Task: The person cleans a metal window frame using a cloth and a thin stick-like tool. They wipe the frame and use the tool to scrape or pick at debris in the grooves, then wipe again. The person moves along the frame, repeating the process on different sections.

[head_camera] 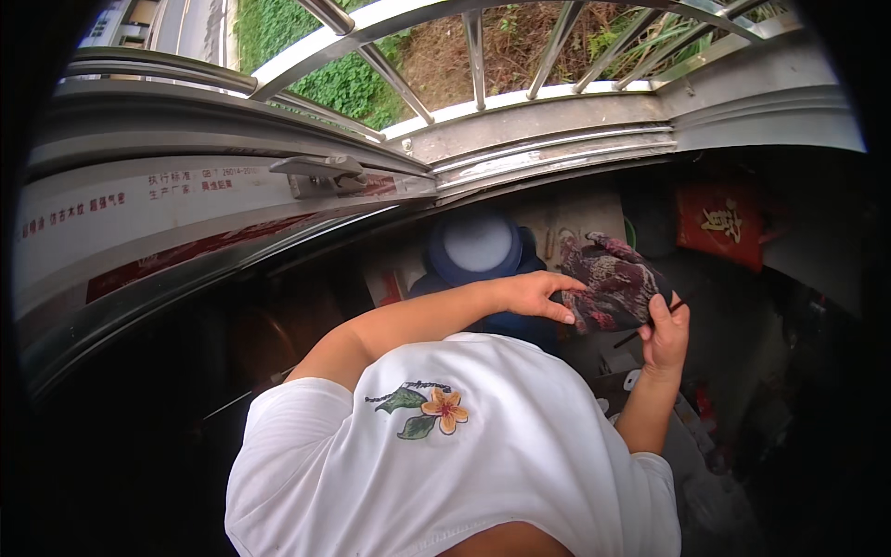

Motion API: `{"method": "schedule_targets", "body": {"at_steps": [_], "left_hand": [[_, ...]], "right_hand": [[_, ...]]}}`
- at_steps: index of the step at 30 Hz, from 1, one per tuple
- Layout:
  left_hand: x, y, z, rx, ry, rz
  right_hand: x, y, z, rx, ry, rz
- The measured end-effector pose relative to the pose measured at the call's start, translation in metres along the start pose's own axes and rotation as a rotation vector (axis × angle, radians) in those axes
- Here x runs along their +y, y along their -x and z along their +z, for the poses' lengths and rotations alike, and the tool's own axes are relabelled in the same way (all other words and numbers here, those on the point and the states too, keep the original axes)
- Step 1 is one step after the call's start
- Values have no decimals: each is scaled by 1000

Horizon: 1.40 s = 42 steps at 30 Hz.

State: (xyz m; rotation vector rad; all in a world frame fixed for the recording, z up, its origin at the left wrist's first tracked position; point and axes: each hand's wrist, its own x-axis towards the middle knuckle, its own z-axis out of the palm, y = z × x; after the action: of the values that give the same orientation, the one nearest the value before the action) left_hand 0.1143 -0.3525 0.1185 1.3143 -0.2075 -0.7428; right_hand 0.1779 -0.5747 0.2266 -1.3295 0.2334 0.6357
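A bunched cloth item (612,285), dark maroon with a pink and grey pattern, is held out before me, to the right of my chest. My left hand (546,296) reaches across from the left and grips its left edge, thumb and forefinger spread over the fabric and the other fingers hidden. At its lower right edge, my right hand (666,331) pinches it, the thumb on top. Part of a thin dark stick-like thing shows by the right hand. Just left of the cloth stands a blue round container (480,247) with a whitish top or content.
A window with a metal frame (557,143) and shiny metal bars (473,63) lies ahead. Its sash (209,188), with a grey handle (320,170), extends on the left. A red bag or packet (720,226) is at the right. Cluttered small objects lie in shadow near my right forearm.
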Motion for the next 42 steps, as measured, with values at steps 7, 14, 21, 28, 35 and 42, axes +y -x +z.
{"method": "schedule_targets", "body": {"at_steps": [7,14,21,28,35,42], "left_hand": [[21,14,-10,16,-146,153],[21,81,-2,657,799,12],[-25,84,-36,1100,500,205],[-59,83,-50,1278,530,86],[-92,82,-46,1356,107,-173],[-101,72,-39,1433,-415,-297]], "right_hand": [[-19,-45,-28,156,99,97],[65,-114,-4,-189,1057,-134],[80,-159,69,-519,877,167],[65,-160,127,-704,791,320],[144,-181,155,-872,654,261],[154,-215,170,-851,721,261]]}}
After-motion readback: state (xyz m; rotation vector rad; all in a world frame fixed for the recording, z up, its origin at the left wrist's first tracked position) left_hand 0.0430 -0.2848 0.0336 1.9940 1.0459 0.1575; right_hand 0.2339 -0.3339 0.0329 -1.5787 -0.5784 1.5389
